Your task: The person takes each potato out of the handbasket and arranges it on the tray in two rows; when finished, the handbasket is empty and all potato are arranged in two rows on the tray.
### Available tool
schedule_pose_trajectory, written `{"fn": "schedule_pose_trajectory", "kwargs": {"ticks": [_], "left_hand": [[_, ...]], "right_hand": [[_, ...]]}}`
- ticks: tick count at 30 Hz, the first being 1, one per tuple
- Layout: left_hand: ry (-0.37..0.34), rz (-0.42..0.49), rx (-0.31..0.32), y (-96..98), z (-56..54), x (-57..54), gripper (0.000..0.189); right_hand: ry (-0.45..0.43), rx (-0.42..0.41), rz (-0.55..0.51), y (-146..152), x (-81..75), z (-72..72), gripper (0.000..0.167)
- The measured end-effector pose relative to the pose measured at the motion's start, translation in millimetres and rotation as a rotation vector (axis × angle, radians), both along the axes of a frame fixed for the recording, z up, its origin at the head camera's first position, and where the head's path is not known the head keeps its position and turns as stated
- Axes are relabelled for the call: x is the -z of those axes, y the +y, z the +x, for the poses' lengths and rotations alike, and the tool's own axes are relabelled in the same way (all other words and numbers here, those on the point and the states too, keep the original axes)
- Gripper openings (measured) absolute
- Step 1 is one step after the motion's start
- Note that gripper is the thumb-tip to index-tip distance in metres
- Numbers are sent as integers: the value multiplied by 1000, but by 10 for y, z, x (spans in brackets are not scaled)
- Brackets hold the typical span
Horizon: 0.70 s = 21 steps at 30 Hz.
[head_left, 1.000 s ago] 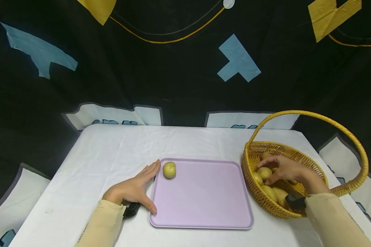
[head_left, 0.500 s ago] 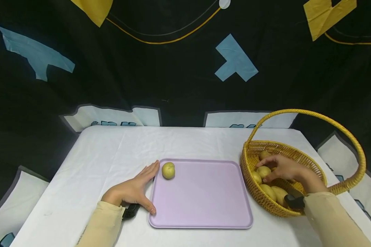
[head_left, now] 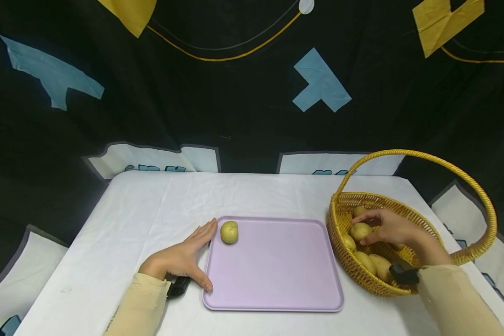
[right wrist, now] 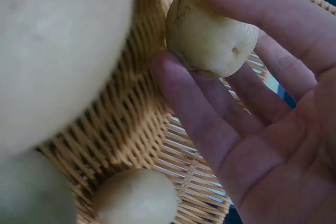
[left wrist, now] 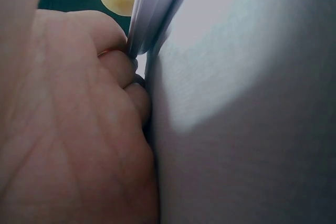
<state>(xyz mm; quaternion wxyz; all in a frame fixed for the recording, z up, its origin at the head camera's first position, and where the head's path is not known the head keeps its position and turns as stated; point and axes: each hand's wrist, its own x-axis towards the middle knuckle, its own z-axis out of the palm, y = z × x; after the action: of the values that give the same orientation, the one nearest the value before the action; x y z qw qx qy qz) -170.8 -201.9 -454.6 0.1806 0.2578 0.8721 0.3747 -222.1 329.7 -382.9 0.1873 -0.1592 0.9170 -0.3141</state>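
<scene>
My right hand (head_left: 388, 228) is inside the yellow wicker basket (head_left: 403, 203). Its thumb and fingers pinch a round, pale yellow potato (right wrist: 212, 35), seen between the fingertips in the right wrist view. Several other potatoes (head_left: 365, 262) lie around it in the basket. On the other side, my left hand (head_left: 182, 256) rests against the left edge of the lilac tray (head_left: 277, 266), fingers stretched out and thumb on the near part of the rim. One potato (head_left: 229, 232) sits in the tray's far left corner, close to the left fingertips.
The basket's tall arched handle (head_left: 483, 186) rises over the right forearm. Tray and basket stand side by side on a white-covered table (head_left: 252, 191). A black curtain (head_left: 243, 112) with blue and yellow patches hangs behind.
My right hand and the potato in its fingers have shifted slightly within the basket, and more of that potato shows. My left hand and the tray stay put.
</scene>
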Motion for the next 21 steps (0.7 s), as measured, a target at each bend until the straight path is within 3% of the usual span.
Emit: {"fn": "schedule_pose_trajectory", "kwargs": {"ticks": [4, 14, 21], "left_hand": [[6, -2, 3, 0, -2, 4, 152], [10, 4, 0, -4, -10, 24, 152], [7, 9, 3, -13, -7, 26, 151]], "right_hand": [[57, -19, 2, 1, -73, 11, 51], [51, 32, -11, -54, -273, 68, 54], [95, 2, -20, -241, -450, 116, 51]]}}
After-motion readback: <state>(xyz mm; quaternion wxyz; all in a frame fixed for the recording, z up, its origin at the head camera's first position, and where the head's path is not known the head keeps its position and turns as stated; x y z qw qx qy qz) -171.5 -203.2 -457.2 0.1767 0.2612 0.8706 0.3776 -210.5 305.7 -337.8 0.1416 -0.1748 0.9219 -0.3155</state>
